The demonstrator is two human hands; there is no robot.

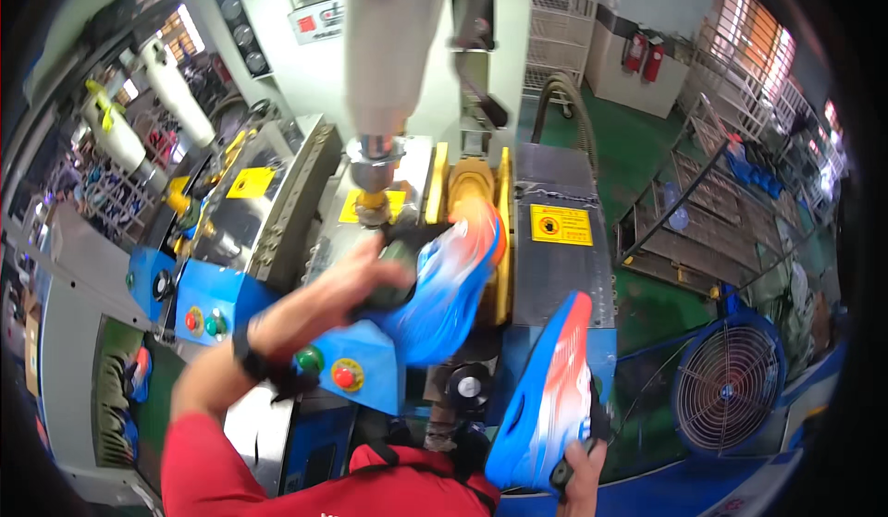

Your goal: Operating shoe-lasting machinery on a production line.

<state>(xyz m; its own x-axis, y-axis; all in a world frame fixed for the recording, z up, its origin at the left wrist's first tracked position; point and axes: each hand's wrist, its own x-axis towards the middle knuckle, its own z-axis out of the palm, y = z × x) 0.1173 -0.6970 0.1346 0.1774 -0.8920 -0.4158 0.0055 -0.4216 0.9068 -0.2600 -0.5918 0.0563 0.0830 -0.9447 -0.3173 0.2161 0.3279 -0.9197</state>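
Note:
My left hand [381,275] reaches across the front of a machine, its fingers round the dark top part of a blue, white and orange sports shoe [442,295]. That shoe is smeared by motion; its orange toe points away from me, at the yellow bed [473,184] between two yellow side plates. Lower right, my right hand [581,469] grips a second sports shoe [551,392] by the dark piece at its heel and opening. This one is tilted, toe up, its blue sole facing left. Exactly what the fingers press on is partly hidden.
A white cylinder with a metal rod [375,170] hangs over the bench. Red and green buttons [347,375] sit on a blue box beneath my left forearm. On the right are a blue fan [728,386] and a metal rack [708,212]; a similar machine stands left.

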